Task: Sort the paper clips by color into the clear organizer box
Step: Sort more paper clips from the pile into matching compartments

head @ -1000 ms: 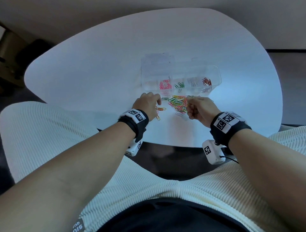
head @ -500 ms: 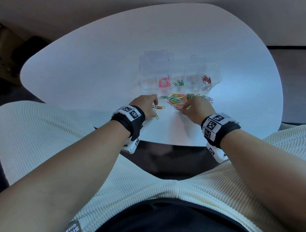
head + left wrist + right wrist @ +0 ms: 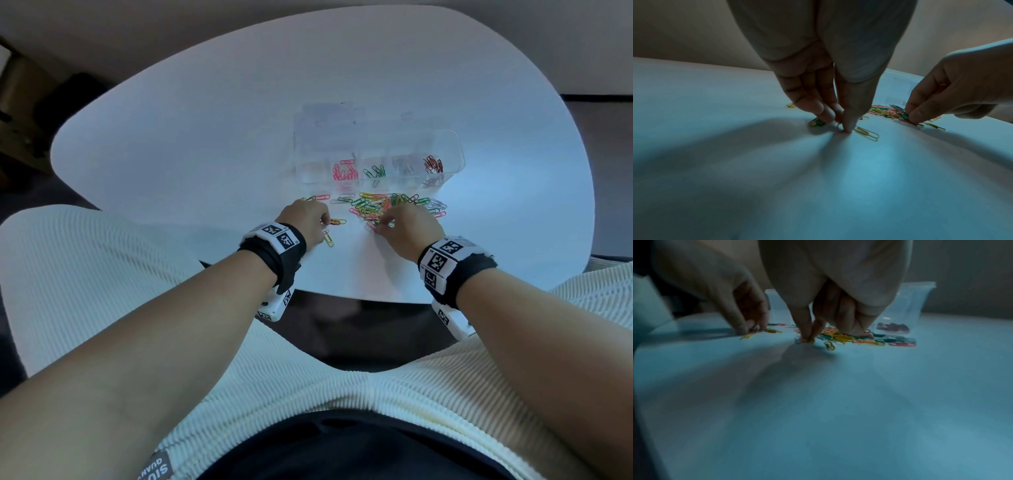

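The clear organizer box (image 3: 452, 150) stands beyond my hands and holds pink clips (image 3: 344, 171), green clips (image 3: 375, 171), grey clips (image 3: 404, 168) and red clips (image 3: 433, 164) in separate compartments. A mixed pile of colored paper clips (image 3: 383, 205) lies in front of it. My left hand (image 3: 842, 128) pinches a small clip against the table with thumb and forefinger, beside a yellow clip (image 3: 867, 134). My right hand (image 3: 807, 338) pinches a clip at the near edge of the pile. What color either pinched clip is I cannot tell.
The white table (image 3: 205, 137) is rounded, and its near edge (image 3: 359, 298) runs just behind my wrists. A few stray clips (image 3: 322, 198) lie left of the pile. The box's clear lid (image 3: 325, 120) stands open at the back left.
My right hand has moved left and down onto the near edge of the pile. The left hand has slid back toward me onto the loose clips near it.
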{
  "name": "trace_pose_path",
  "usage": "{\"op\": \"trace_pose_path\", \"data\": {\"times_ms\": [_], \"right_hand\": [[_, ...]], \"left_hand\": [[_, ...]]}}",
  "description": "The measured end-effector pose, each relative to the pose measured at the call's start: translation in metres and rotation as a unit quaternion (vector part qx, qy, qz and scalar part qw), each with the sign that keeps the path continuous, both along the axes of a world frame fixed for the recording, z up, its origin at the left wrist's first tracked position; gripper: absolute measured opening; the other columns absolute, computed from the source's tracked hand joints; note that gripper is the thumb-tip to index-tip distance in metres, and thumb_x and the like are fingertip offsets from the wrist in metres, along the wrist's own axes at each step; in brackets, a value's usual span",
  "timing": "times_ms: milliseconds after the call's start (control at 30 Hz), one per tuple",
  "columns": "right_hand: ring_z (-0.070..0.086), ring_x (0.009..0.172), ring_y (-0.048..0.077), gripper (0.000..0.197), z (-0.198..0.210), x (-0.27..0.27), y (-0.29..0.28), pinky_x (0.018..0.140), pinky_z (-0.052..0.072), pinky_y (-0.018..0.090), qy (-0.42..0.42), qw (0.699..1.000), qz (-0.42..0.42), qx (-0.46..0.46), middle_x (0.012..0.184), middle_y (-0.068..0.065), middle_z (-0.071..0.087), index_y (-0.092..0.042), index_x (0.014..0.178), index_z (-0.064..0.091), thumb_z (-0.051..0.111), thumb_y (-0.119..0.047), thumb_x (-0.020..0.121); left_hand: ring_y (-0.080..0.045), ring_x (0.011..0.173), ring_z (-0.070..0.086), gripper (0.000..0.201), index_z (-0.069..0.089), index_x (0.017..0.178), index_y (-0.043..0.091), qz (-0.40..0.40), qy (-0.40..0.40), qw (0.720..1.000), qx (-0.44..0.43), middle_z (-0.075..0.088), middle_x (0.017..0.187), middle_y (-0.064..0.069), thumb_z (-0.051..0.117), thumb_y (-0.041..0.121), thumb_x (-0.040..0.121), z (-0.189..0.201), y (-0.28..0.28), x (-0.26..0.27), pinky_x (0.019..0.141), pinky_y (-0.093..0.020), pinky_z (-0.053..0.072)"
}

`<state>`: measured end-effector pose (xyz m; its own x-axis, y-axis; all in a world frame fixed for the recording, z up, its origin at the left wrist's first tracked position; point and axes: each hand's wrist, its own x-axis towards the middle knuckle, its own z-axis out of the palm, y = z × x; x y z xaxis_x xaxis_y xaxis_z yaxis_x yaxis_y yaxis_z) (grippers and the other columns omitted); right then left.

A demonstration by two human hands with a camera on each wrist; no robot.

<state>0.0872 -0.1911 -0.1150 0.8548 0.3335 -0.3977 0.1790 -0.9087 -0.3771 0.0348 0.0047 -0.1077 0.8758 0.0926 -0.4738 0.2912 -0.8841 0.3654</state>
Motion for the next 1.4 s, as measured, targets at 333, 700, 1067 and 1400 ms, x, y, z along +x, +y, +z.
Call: {"op": "trace_pose_path", "data": {"times_ms": [333, 700, 1067, 1400], "right_hand": [[0.036, 0.046, 0.018, 0.021, 0.009, 0.011, -0.014, 0.046, 0.031, 0.024, 0.152, 0.968, -0.154, 0.125, 0.055, 0.005, 0.043, -0.002, 0.079, 0.066, 0.058, -0.017, 0.093], [0.064, 0.089, 0.025, 0.015, 0.004, 0.000, 0.002, 0.067, 0.042, 0.027, -0.060, 0.998, 0.030, -0.005, 0.096, 0.002, 0.069, -0.030, 0.098, 0.071, 0.063, -0.038, 0.089], [0.063, 0.089, 0.029, 0.020, -0.005, -0.005, 0.004, 0.066, 0.043, 0.029, -0.062, 0.998, 0.009, 0.021, 0.095, 0.007, 0.069, -0.019, 0.103, 0.070, 0.056, -0.031, 0.093], [0.012, 0.049, 0.015, 0.021, 0.017, 0.012, -0.008, 0.047, 0.015, 0.024, 0.221, 0.861, -0.304, 0.342, 0.051, 0.000, 0.022, -0.019, 0.059, 0.022, 0.036, -0.013, 0.073]], "left_hand": [[-0.018, 0.098, 0.061, 0.027, 0.073, 0.105, 0.015, 0.077, -0.048, 0.992, -0.092, 0.067, 0.107, -0.003, 0.056, 0.006, 0.087, 0.010, 0.003, 0.003, 0.079, -0.019, 0.043], [-0.014, 0.079, 0.057, 0.013, 0.068, 0.090, 0.015, 0.105, -0.034, 0.983, -0.150, 0.063, 0.085, 0.003, 0.060, 0.006, 0.085, 0.004, 0.000, 0.003, 0.070, -0.021, 0.042], [-0.027, 0.076, 0.049, 0.021, 0.055, 0.085, 0.011, 0.132, -0.029, 0.986, -0.097, 0.058, 0.084, -0.005, 0.037, 0.019, 0.092, 0.007, -0.001, 0.009, 0.065, -0.030, 0.037], [-0.025, 0.091, 0.059, 0.019, 0.060, 0.104, 0.027, 0.060, -0.011, 0.997, -0.052, 0.065, 0.105, -0.002, 0.057, 0.023, 0.086, 0.003, -0.001, 0.004, 0.082, -0.034, 0.050]]}}
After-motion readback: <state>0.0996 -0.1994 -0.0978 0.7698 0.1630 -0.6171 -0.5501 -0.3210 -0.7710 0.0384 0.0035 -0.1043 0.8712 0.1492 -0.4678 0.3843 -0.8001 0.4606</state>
